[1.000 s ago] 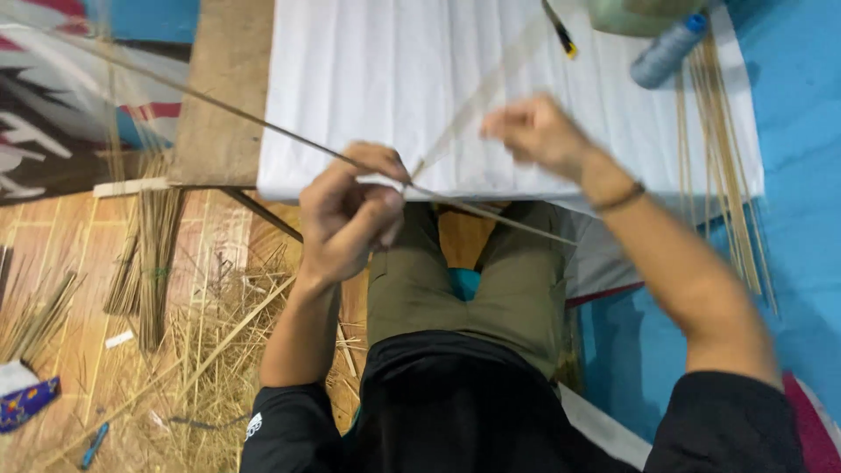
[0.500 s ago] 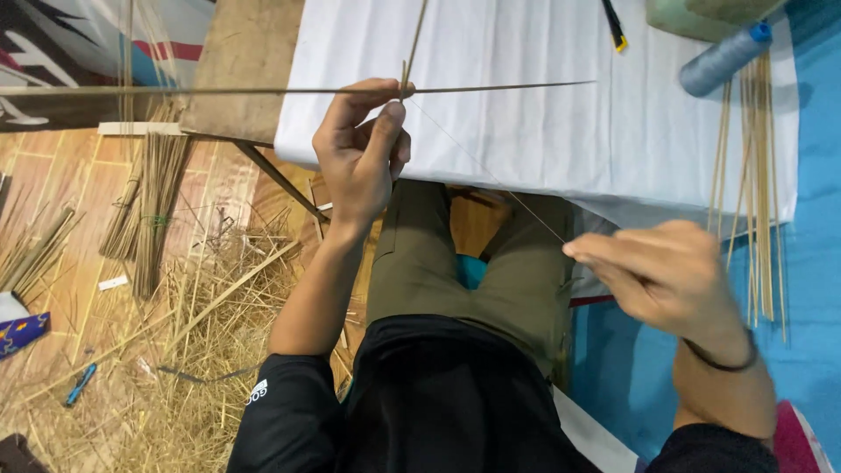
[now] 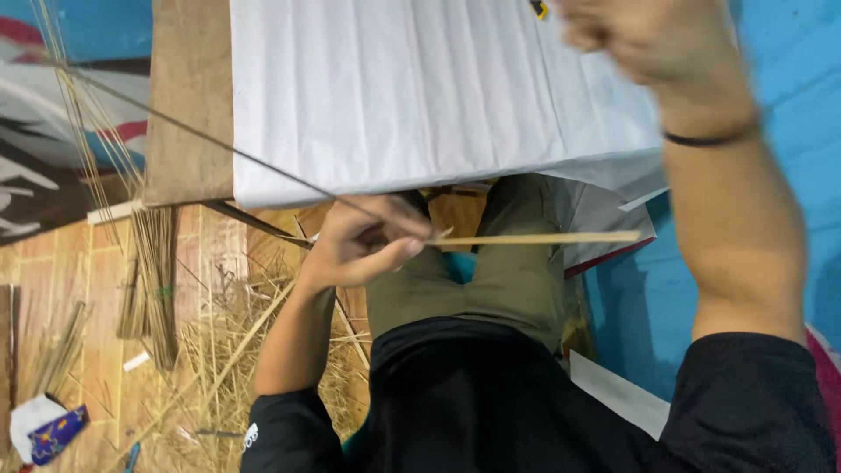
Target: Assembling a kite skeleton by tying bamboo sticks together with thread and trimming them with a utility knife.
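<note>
- The person sits on the floor with a big sheet of white paper point(image 3: 438, 96) spread over the knees, likely as a working surface within reach of both arms.
- The left hand point(image 3: 363, 245) is closed in a pinch where two sticks meet: a pale, flat bamboo splint point(image 3: 543, 237) running level to the right across the lap, and a thin dark stick point(image 3: 201, 140) slanting up and away to the left over the paper's edge.
- Thumb and forefinger press together on that crossing, which seems to keep both pieces from sliding against each other.
- The right hand point(image 3: 622, 35) is raised high over the far corner of the paper, well apart from the left. It is blurred and partly cut by the frame's top, so I cannot tell whether it grips anything.
- A dark band point(image 3: 710, 136) circles the right wrist.
- To the left, on the wooden floor point(image 3: 53, 289), lie bundles of thin bamboo strips point(image 3: 153, 271) and a heap of straw-like shavings point(image 3: 236, 350), set beside the person rather than on the paper.
- A brown board point(image 3: 188, 105) lies beside the paper's left edge, and a blue mat point(image 3: 788, 79) covers the floor on the right.
</note>
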